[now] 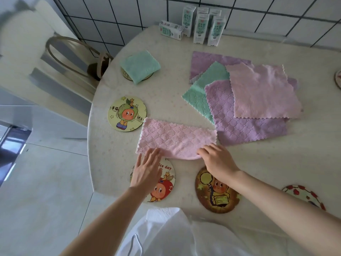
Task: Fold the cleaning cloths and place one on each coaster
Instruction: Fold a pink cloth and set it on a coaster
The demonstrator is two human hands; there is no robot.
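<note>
A pink cloth [175, 137] folded in half lies on the table in front of me. My left hand [146, 172] lies flat with straight fingers at its near left corner, above the "nice day" coaster [166, 187]. My right hand [217, 161] presses on the cloth's near right edge, fingers slightly bent. A folded green cloth [140, 65] sits on a coaster [127, 75] at the far left. Bare coasters lie at the left [127, 113] and near my right wrist [217, 196]. A pile of unfolded cloths [258, 93], purple, green and pink, lies to the right.
Several milk cartons [201, 26] stand at the back by the tiled wall. A red-patterned coaster [304, 196] lies at the near right, another coaster's edge [338, 78] at the far right. A chair [73, 52] stands left of the round table [166, 85].
</note>
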